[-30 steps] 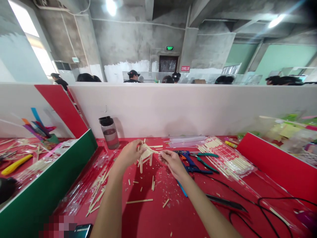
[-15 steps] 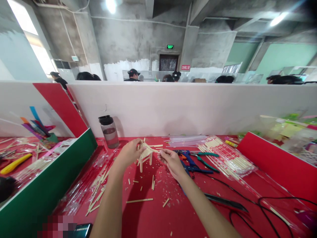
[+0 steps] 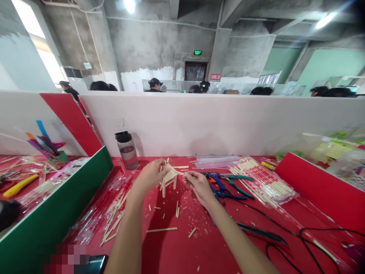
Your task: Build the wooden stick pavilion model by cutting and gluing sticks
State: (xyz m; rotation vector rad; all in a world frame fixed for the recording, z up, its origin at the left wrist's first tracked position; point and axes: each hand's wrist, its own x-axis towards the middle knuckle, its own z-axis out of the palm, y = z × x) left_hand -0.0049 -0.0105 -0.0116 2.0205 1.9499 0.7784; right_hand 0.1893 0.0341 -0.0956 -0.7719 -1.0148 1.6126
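Observation:
A small chair-like model (image 3: 170, 176) built of pale wooden sticks is held just above or on the red table; I cannot tell whether its legs touch. My left hand (image 3: 152, 176) grips its upper left part, the fingertips partly hidden behind the sticks. From the right, my right hand (image 3: 199, 185) pinches the end of a thin wooden stick (image 3: 180, 173) whose other end meets the model's upper edge. Cut stick pieces (image 3: 177, 210) and crumbs lie below. Beside my right hand rests a blue glue gun (image 3: 219, 186), with green-handled pliers (image 3: 239, 182) next to it.
A water bottle (image 3: 127, 151) stands at the back left. Loose sticks (image 3: 115, 219) and plastic wrap lie left, bundled sticks (image 3: 264, 179) right. A black cable (image 3: 273, 220) crosses the right side. Green (image 3: 57, 207) and red (image 3: 319, 190) dividers flank the table (image 3: 171, 253).
The view has shifted very slightly. Both hands keep nearly the same hold on the model and the stick.

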